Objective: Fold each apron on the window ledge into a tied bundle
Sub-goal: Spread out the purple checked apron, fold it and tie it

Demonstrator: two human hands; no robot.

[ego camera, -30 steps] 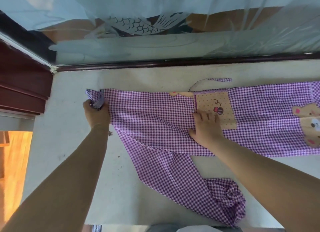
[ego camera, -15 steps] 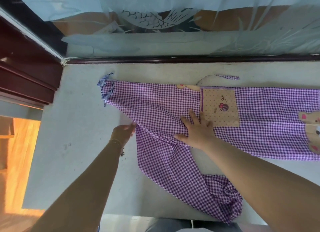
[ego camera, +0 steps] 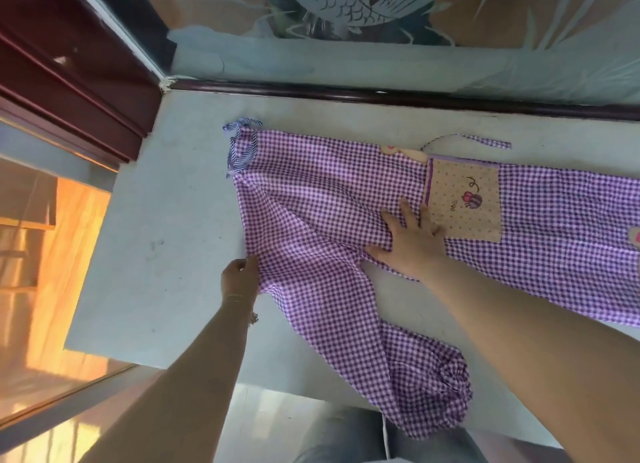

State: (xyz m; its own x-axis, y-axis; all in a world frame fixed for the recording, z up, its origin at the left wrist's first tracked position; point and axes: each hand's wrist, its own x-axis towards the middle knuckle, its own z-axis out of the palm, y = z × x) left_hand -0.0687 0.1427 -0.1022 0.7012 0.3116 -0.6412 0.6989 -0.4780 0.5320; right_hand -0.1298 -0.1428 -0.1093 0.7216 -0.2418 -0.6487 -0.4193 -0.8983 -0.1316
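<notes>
Head view, looking down at the window ledge (ego camera: 166, 254): the purple gingham apron (ego camera: 332, 199) lies spread along it, its right end running out of frame, with one long sleeve-like flap (ego camera: 381, 345) trailing toward me and its gathered end (ego camera: 440, 390) hanging past the near edge of the ledge. My right hand (ego camera: 412, 244) lies flat on the cloth, fingers straight and spread, pinning it just beside the tan bee pocket (ego camera: 464, 199); it grips nothing. My left hand (ego camera: 239, 275) is at the left edge of the cloth where the flap branches off, fingers curled against the hem; I cannot tell for certain whether they pinch it or only touch it. The striped tie (ego camera: 242, 147) sits bunched at the far left corner, and a thin strap (ego camera: 478, 139) loops loose above the pocket. Risks as I judge them: if I pull the left edge over without a firm pinch, the cloth slips and the fold comes out skewed. The overhanging flap could drag the apron toward me once the right hand lifts. Diagonal wrinkles between my hands would get trapped in the fold and make a lumpy bundle. The loose strap may end up buried inside, leaving nothing to tie with.
</notes>
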